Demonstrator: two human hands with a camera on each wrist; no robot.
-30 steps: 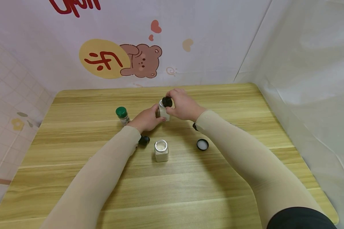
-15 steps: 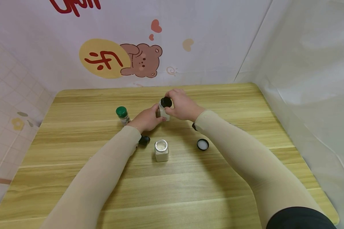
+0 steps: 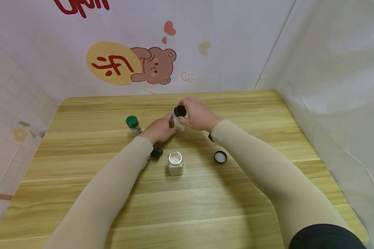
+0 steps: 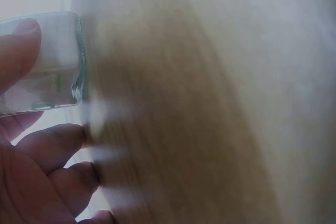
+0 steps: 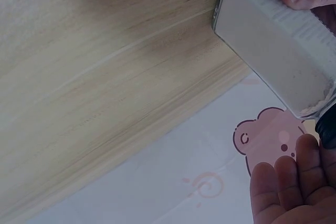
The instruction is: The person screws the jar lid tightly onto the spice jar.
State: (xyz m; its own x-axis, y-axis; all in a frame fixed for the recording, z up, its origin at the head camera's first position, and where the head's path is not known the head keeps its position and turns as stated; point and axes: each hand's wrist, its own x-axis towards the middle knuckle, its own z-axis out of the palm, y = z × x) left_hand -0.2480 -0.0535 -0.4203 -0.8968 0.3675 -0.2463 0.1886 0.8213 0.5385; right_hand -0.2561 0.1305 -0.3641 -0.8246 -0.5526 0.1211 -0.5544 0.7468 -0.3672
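Note:
At the back middle of the table, my left hand (image 3: 159, 130) grips a square clear glass jar (image 3: 178, 123) filled with white powder or grains. My right hand (image 3: 201, 116) pinches a round black lid (image 3: 180, 111) at the jar's mouth. The jar stands upright. In the left wrist view the thumb presses on the glass jar (image 4: 58, 59) near its base. The right wrist view shows the white contents of the jar (image 5: 278, 45) and the black lid (image 5: 327, 127) at its top. A second jar (image 3: 175, 168), lidless, stands nearer the front.
A loose black lid (image 3: 220, 157) lies on the wooden table (image 3: 180, 214), white lining upward. Left of my left hand stands a small green-capped bottle (image 3: 132, 125). A black object (image 3: 157, 153) shows beside the left cuff, mostly hidden. A decorated wall sheet (image 3: 230, 62) borders the table's back.
The black lid has shifted slightly left and levelled over the jar's mouth, with my right hand following it. My left hand stays put around the jar.

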